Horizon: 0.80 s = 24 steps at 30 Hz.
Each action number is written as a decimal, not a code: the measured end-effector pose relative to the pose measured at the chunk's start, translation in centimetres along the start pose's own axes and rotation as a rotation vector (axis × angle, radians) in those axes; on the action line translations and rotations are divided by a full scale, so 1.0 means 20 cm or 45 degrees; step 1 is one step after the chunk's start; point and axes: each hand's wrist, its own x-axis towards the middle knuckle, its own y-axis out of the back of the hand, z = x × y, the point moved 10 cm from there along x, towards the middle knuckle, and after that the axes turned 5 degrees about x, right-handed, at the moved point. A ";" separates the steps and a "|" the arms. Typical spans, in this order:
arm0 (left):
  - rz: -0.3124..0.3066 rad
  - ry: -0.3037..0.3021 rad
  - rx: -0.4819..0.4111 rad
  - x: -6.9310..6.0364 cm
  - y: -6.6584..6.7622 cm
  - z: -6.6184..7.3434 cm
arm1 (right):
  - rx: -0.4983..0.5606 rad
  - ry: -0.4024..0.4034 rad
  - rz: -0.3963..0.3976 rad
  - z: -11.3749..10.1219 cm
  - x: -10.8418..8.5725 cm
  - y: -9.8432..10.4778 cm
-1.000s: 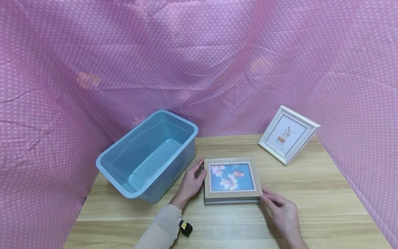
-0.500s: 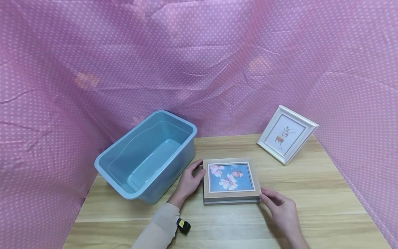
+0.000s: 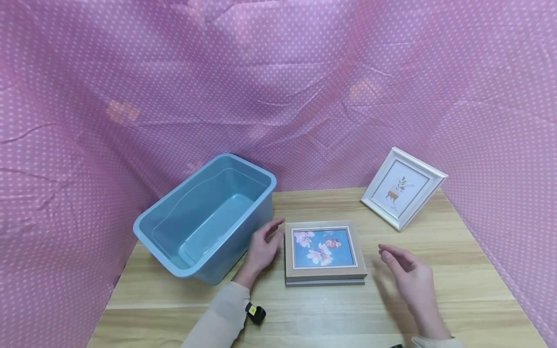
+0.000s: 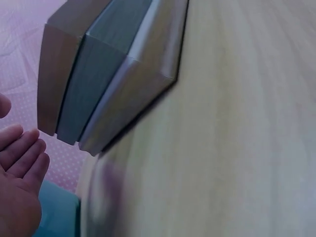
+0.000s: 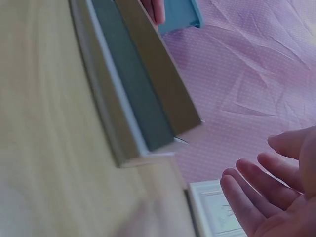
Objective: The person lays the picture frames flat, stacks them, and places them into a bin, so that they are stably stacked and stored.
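Observation:
Several picture frames lie flat in a stack on the wooden table; the top frame (image 3: 324,249) has a beige border and a picture of pink blossoms on blue. Under it, the left wrist view shows a dark grey frame (image 4: 96,81) and a paler frame (image 4: 140,94). My left hand (image 3: 263,247) is just left of the stack, fingers loosely bent and holding nothing; its fingertips are close to the far left corner. Right of the stack, my right hand (image 3: 411,278) hovers apart from it, its fingers loosely extended and nothing between them.
A blue plastic bin (image 3: 250,237) stands at the left, close behind my left hand. At the back right, a white picture frame (image 3: 396,188) with a potted plant print leans upright. Pink dotted cloth (image 3: 304,96) hangs around the table (image 3: 457,280).
My right hand has let go of the stack's right edge and drawn away to the right. The left hand has shifted slightly left, off the stack's side. The stack stays in place.

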 end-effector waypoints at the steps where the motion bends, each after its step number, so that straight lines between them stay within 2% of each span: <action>1: 0.001 -0.006 -0.008 0.00 0.00 0.01 | -0.006 0.000 0.004 -0.01 0.01 0.01; 5: -0.004 -0.015 -0.014 0.02 0.00 0.05 | -0.024 0.005 0.026 -0.05 0.06 0.07; 14: -0.034 -0.046 -0.038 0.05 -0.01 0.17 | 0.025 0.046 0.102 -0.16 0.16 0.16; 24: -0.103 -0.083 -0.038 0.08 -0.05 0.27 | 0.050 0.043 0.159 -0.20 0.25 0.24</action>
